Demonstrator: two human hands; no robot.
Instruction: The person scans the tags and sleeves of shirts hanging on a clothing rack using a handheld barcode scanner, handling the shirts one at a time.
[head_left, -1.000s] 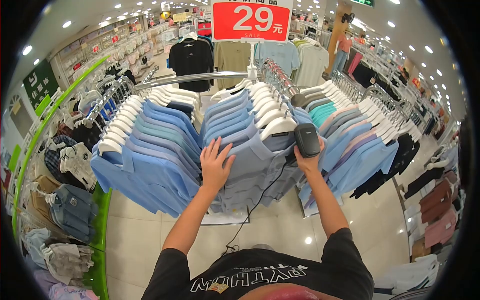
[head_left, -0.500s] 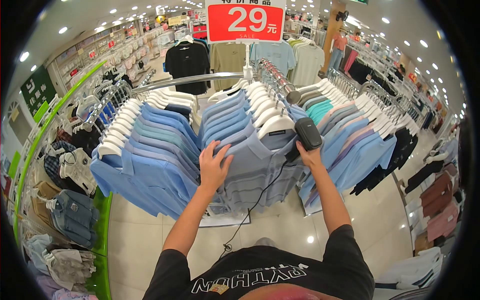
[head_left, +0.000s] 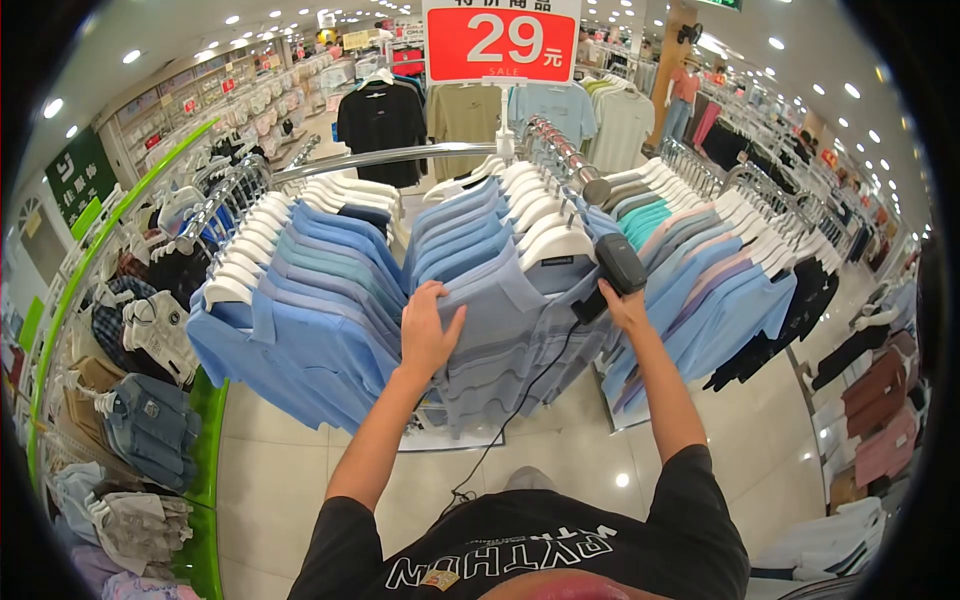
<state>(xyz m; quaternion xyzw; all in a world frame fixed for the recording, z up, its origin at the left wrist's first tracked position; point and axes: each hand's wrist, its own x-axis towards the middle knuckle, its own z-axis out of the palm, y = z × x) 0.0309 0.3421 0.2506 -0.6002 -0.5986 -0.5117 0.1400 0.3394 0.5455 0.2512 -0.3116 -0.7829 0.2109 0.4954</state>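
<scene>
My left hand rests against the shoulder of a grey-blue polo shirt, its fingertips bent over the fabric and the thumb apart. I see nothing clearly held in it. My right hand is wrapped round a black handheld device at the right shoulder of the same shirt. From the device a thin black cable runs down towards my waist. The front shirt hangs on a white hanger, with more blue shirts behind it.
Blue polo shirts hang on the left rail, and pastel shirts on the right. A red and white price sign stands above the chrome rail. A green-edged rack curves along the left.
The device in my right hand has tilted and shifted slightly right. My left hand's fingers, spread earlier, are now bent and closer together at the shirt's shoulder.
</scene>
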